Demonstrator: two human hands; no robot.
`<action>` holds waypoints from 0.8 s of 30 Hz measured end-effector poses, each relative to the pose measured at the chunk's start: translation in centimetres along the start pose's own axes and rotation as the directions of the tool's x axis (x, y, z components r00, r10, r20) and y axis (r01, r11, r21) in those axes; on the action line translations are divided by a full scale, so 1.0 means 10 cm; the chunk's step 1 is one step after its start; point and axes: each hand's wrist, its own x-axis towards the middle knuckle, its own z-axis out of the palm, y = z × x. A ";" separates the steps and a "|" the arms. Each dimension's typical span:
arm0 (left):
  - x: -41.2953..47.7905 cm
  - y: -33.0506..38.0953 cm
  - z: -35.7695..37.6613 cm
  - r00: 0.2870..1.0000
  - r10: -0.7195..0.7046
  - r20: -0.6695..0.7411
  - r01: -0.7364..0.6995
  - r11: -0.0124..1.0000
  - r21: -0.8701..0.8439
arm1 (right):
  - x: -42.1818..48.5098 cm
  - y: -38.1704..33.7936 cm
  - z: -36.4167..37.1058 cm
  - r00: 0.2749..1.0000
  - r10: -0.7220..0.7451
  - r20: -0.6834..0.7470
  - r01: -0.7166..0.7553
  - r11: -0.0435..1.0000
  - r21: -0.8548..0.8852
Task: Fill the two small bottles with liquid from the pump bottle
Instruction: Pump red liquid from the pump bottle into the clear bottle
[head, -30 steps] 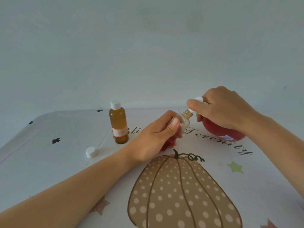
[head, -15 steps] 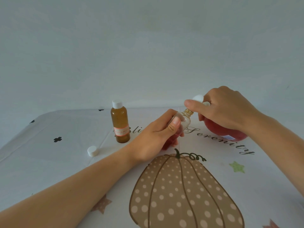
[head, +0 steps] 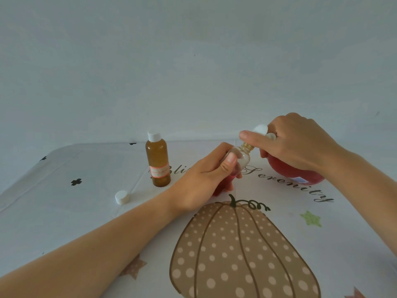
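1. Left hand (head: 206, 179) grips the tilted clear bottle (head: 241, 157) at the centre of the table (head: 64, 211) — a little red shows low inside.
2. At 2 o'clock, right hand (head: 300, 145) clasps the head of the red-filled pump bottle (head: 287, 173). Judged best: hold the mouth steady beneath and press slowly.
3. At 10 o'clock — capped amber bottle (head: 158, 162), level unreadable; loose cap (head: 122, 197) nearby.

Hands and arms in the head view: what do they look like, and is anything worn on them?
No gloves or rings show on the left hand or right hand. The left forearm and right forearm are bare to the frame edge: no sleeve, watch or bracelet in view. The left thumbnail looks short and unpainted.
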 end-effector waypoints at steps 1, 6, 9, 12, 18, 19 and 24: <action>0.00 0.00 0.00 1.000 0.000 0.000 0.000 1.000 0.002 | 0.00 0.00 0.00 1.000 -0.003 0.000 0.003 1.000 0.003; 0.00 0.01 0.01 1.000 -0.003 0.004 0.003 1.000 0.014 | -0.01 -0.02 -0.02 1.000 0.012 0.011 -0.012 0.999 0.032; 0.01 0.01 0.01 1.000 -0.003 0.005 0.003 1.000 0.031 | -0.01 -0.04 -0.02 1.000 0.011 0.019 -0.012 1.000 0.029; 0.00 0.01 0.01 1.000 0.005 0.006 -0.005 1.000 0.023 | -0.02 -0.02 -0.01 1.000 0.010 0.013 -0.011 0.999 0.043; -0.01 0.02 0.01 1.000 -0.002 -0.005 0.001 1.000 -0.012 | -0.02 -0.01 -0.01 1.000 0.007 -0.008 -0.006 0.996 0.087; -0.01 0.02 0.01 1.000 0.000 -0.005 0.000 1.000 -0.014 | -0.02 0.00 -0.01 1.000 0.005 -0.008 -0.004 0.996 0.085; -0.02 0.03 0.01 1.000 -0.007 -0.011 0.007 1.000 -0.002 | -0.02 0.00 0.00 0.999 0.021 -0.024 -0.020 0.997 0.070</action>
